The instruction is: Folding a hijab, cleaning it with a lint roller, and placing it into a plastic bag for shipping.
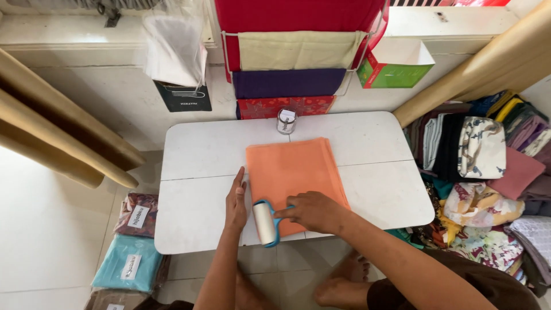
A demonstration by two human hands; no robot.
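Orange folded cloth point(294, 172), a flat rectangle of woven fabric, lies at the middle of the white folding table point(201, 149) in the head view. The right hand point(313, 210) is closed around the blue handle of a lint roller with a white cylinder point(265, 223), which rests at the near left corner of the cloth, partly over the table surface. The left hand point(236, 201) lies flat, fingers extended and empty, pressing the table just beside the cloth's left edge. A small cylindrical tin with a white label point(286, 121) stands beyond the cloth's far edge. Judged step: lint removal, with the roller at the start of a stroke. The next stroke calls for even downward pressure while the flat hand keeps the cloth from sliding.
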